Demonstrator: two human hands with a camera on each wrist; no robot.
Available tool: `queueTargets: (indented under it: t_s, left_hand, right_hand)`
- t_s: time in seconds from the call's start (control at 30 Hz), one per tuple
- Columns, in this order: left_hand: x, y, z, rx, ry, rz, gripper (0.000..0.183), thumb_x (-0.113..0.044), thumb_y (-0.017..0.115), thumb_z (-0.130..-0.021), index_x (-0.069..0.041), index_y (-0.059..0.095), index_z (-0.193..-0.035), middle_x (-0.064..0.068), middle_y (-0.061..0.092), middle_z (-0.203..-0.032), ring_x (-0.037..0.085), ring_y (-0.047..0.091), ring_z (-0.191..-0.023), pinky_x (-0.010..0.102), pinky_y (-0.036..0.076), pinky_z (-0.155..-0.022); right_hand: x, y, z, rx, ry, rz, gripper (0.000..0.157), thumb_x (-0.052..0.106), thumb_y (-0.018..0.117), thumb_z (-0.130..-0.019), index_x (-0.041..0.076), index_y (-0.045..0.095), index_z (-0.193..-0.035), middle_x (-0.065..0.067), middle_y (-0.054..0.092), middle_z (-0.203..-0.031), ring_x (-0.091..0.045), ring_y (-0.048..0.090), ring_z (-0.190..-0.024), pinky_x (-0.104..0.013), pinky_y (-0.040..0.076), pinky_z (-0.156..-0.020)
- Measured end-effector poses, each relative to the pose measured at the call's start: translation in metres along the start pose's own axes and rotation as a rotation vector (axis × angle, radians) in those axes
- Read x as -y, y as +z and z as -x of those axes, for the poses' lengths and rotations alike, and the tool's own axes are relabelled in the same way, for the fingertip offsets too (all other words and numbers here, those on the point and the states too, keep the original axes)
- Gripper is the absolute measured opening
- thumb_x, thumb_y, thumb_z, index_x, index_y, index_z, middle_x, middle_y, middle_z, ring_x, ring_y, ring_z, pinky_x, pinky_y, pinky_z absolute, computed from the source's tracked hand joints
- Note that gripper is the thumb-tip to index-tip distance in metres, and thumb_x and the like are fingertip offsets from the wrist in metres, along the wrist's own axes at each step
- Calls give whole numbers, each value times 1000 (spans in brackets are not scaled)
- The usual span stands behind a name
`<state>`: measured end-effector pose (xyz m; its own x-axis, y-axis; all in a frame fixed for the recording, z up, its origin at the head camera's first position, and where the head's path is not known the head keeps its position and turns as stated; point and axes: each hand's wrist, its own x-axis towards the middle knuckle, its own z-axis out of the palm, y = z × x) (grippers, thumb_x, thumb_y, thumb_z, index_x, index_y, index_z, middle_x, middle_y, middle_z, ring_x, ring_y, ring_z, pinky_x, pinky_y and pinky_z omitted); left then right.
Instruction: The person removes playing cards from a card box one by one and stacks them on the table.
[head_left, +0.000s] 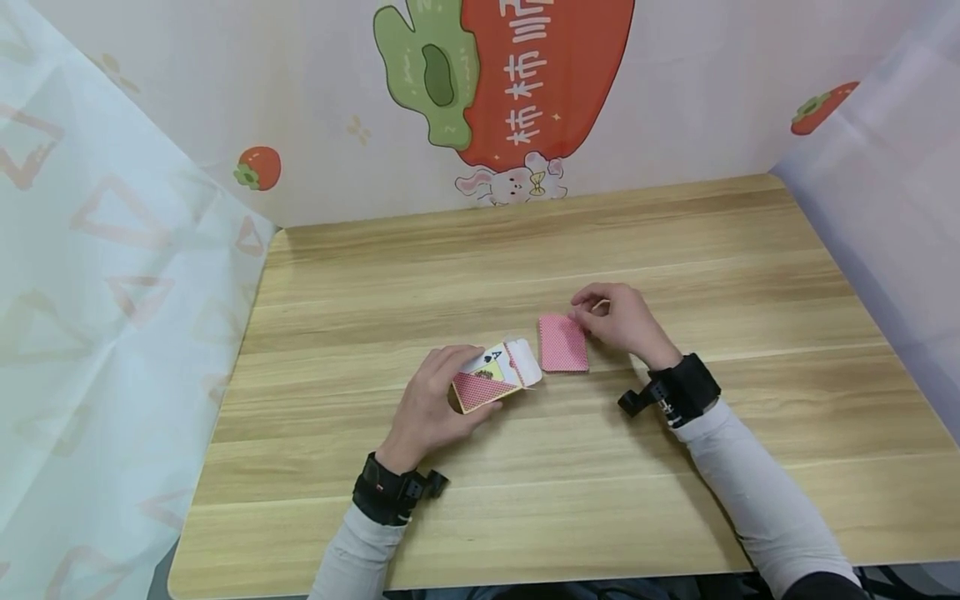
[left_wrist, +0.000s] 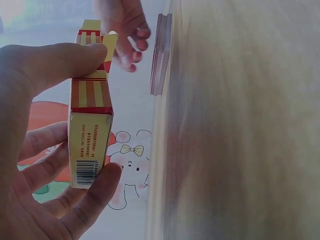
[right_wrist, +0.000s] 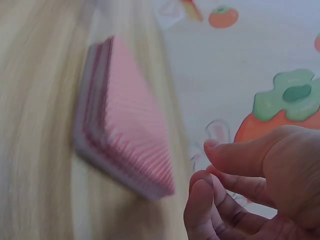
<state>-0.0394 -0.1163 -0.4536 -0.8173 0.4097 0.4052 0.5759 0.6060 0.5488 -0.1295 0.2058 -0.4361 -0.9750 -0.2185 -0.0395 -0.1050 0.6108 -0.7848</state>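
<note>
My left hand (head_left: 433, 407) grips a playing card box (head_left: 491, 393) by its long sides, thumb on one and fingers on the other. The box has a red patterned back, a printed ace face and a white flap folded out at its right end. In the left wrist view its narrow side shows a barcode. A deck of playing cards (head_left: 563, 343) lies on the table to the right of the box, red patterned backs up. My right hand (head_left: 621, 318) is beside the deck's upper right corner, fingers loosely bent with nothing between them. In the right wrist view the deck (right_wrist: 132, 125) stands apart from the fingertips.
A wood-grain table (head_left: 420, 275) lies under both hands. Behind it hangs a white cloth (head_left: 322, 108) with cartoon persimmon prints, and more cloth closes off the left and right sides. Both wrists wear black camera straps (head_left: 386, 490).
</note>
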Motion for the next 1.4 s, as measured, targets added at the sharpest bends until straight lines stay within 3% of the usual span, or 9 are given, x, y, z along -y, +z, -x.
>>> queueTargets:
  t_s: [0.27, 0.43, 0.63, 0.87, 1.17, 1.4]
  left_hand:
    - [1, 1, 1, 4, -8, 3, 75, -43, 89, -74, -12, 63, -137, 3, 65, -133, 20, 59, -119, 41, 54, -94]
    - [0, 1, 1, 1, 1, 5, 76, -43, 89, -73, -11, 63, -137, 4, 65, -132, 20, 60, -118, 40, 54, -94]
    - [-1, 1, 1, 2, 12, 19, 76, -43, 90, -73, -10, 63, -136, 4, 66, -132, 20, 60, -118, 40, 53, -94]
    - [0, 1, 1, 10, 34, 32, 76, -43, 89, -74, -12, 62, -138, 5, 65, -132, 21, 60, -120, 41, 53, -95]
    - [-1, 1, 0, 5, 67, 61, 77, -38, 92, -72, -10, 62, -138, 4, 66, -132, 21, 60, -120, 41, 53, -95]
    - [-1, 0, -1, 14, 61, 48, 75, -39, 90, -74, -10, 63, -138, 4, 66, -132, 20, 59, -120, 40, 54, -95]
  right_hand:
    - [30, 2, 13, 48, -141, -77, 16, 12, 70, -96, 3, 77, -106, -11, 75, -102, -24, 67, -88, -37, 56, -81]
    - [43, 10, 22, 188, -140, -251, 12, 13, 72, -95, 4, 76, -102, -10, 73, -103, -24, 71, -90, -31, 60, -77]
    - [51, 24, 27, 344, -129, -382, 10, 8, 74, -93, 2, 74, -100, -14, 70, -99, -24, 72, -78, -44, 62, -70]
    - [48, 43, 29, 315, -193, -327, 9, 5, 79, -87, 5, 72, -93, -9, 67, -97, -19, 70, -79, -29, 60, -69]
    - [44, 57, 30, 295, -235, -314, 14, -3, 75, -84, 0, 64, -91, -13, 65, -96, -20, 67, -77, -28, 58, -70]
    - [48, 55, 30, 296, -190, -310, 16, -1, 76, -84, 1, 63, -93, -12, 65, -98, -20, 66, -79, -29, 59, -73]
